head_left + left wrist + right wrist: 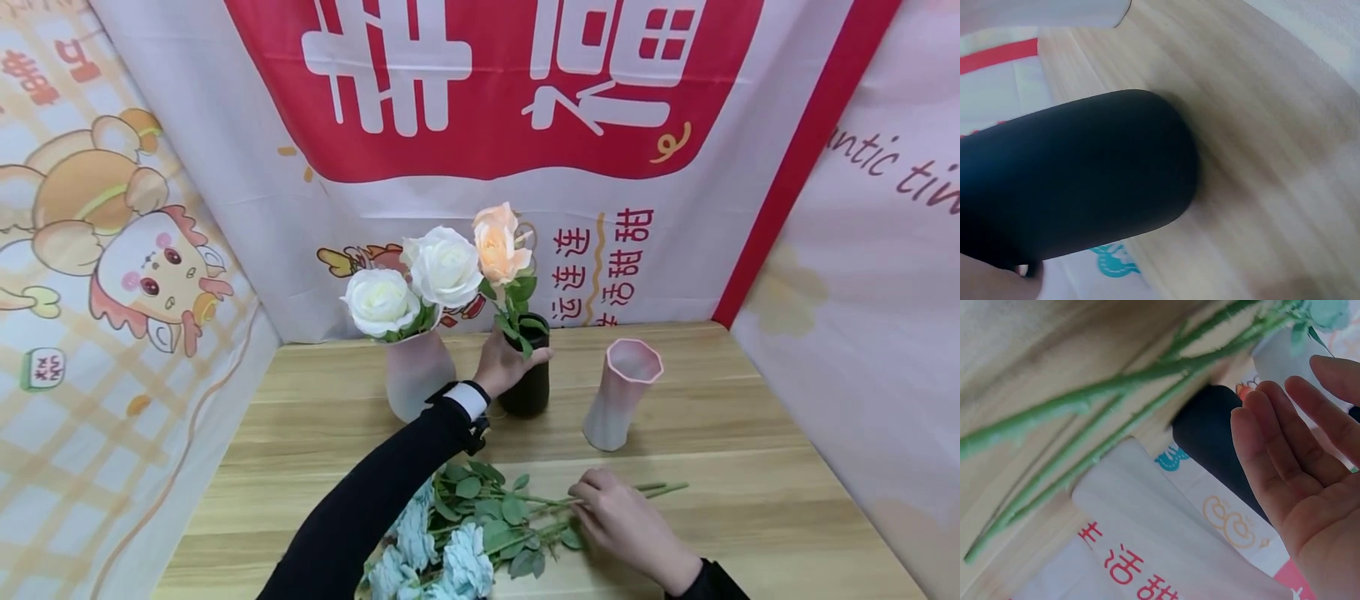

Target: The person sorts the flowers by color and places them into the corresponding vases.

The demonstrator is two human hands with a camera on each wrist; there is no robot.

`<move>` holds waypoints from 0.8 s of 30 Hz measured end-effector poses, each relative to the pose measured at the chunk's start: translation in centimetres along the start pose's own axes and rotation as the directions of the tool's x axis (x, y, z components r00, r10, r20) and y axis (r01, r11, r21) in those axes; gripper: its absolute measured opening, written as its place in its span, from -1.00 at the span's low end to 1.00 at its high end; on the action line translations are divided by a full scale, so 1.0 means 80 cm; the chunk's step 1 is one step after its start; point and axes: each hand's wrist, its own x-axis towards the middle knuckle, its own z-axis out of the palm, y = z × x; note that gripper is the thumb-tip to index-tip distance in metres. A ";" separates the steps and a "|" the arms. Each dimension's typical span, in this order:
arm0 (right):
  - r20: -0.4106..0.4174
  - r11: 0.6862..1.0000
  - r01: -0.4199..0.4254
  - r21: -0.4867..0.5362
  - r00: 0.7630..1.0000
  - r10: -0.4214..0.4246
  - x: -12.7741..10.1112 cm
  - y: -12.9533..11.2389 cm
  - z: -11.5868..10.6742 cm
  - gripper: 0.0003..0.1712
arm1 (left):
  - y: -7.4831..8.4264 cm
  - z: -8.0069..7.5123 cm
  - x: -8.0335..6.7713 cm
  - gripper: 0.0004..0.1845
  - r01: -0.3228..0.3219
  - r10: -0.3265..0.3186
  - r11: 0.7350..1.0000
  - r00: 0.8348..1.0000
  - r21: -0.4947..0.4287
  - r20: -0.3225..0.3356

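Observation:
My left hand [501,364] grips the black vase [528,387] near its rim, thumb across the front. A peach rose [498,246] with green leaves stands in that vase. In the left wrist view, the dark vase [1085,175] fills much of the frame, and part of the hand [997,281] shows at the lower left. My right hand [630,521] is over the green stems [558,502] of blue flowers [465,558] lying on the table. From the right wrist, the fingers [1272,440] look loosely extended, apart from the stems [1116,381].
A pink-and-white vase [420,375] with two white roses [446,268] stands left of the black one. Another pink-and-white vase [622,400] is to the right. Printed cloth [495,196] hangs behind the wooden table [300,433] and at both sides.

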 end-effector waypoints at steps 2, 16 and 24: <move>0.014 1.000 0.003 -0.002 1.000 -0.003 -0.001 0.002 0.005 -0.81 | 0.005 -0.003 0.000 -0.24 -0.040 0.040 0.999 0.999 -0.008 -0.008; 0.091 0.998 0.050 -0.040 0.995 -0.047 -0.002 0.007 0.022 -0.85 | 0.047 -0.007 -0.061 -0.07 0.198 -0.205 0.969 0.978 0.147 0.036; 0.165 0.995 0.088 -0.049 0.983 -0.079 0.004 0.009 0.025 -0.86 | 0.094 -0.017 -0.101 -0.02 0.274 -0.309 0.941 0.936 0.200 0.171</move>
